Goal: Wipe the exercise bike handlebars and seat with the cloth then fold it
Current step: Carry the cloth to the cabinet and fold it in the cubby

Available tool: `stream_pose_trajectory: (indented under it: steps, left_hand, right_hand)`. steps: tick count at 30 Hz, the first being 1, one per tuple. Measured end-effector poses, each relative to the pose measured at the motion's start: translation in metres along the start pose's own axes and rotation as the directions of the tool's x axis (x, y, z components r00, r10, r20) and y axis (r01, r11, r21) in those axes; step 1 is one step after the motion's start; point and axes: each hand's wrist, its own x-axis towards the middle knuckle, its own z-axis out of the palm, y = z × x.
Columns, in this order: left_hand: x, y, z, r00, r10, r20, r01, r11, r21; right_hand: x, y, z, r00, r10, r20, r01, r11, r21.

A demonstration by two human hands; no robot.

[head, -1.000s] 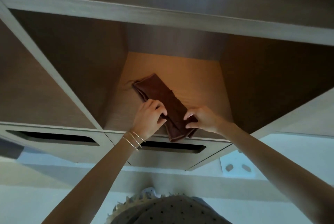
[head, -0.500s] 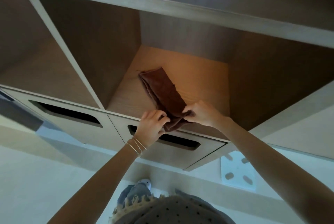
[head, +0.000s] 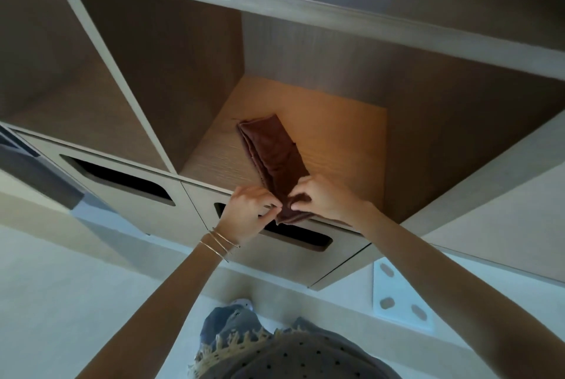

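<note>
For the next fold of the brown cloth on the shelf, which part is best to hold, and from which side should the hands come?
Grip the near end of the cloth, which hangs over the shelf front edge. The left hand and right hand already pinch it there from each side. The strip is long and narrow and runs away into the compartment, so that end can probably be lifted and carried back over the far end.

Brown cloth (head: 273, 154), folded into long narrow strip, lying flat, angled, near end overhanging front edge.
</note>
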Motion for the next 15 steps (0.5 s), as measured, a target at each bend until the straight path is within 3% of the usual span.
stream_pose_trajectory:
  steps: [2, 4, 8, 12, 15]
  left_hand:
    - [0.002, -0.004, -0.006, 0.997, -0.041, -0.06, 0.042, 0.999, 0.005]
    - [0.01, -0.01, -0.011, 0.995, -0.074, -0.071, 0.077, 0.996, 0.038]
    - [0.038, -0.029, -0.021, 0.998, -0.039, -0.047, 0.043, 0.995, 0.091]
    - [0.071, -0.062, -0.024, 0.995, -0.09, 0.031, 0.087, 0.992, 0.091]
    - [0.094, -0.088, -0.025, 0.979, -0.099, 0.18, 0.072, 0.986, 0.151]
  right_hand:
    - [-0.006, 0.004, 0.009, 0.993, 0.033, 0.112, -0.035, 0.999, 0.017]
    - [-0.01, 0.008, 0.011, 0.989, 0.079, 0.125, -0.096, 0.986, 0.137]
    - [-0.014, 0.013, 0.008, 0.974, 0.228, -0.007, -0.217, 0.937, 0.273]
    - [-0.012, 0.005, 0.018, 0.828, 0.518, -0.215, -0.44, 0.837, 0.324]
    - [-0.005, -0.004, 0.029, 0.811, 0.559, -0.174, -0.5, 0.816, 0.291]
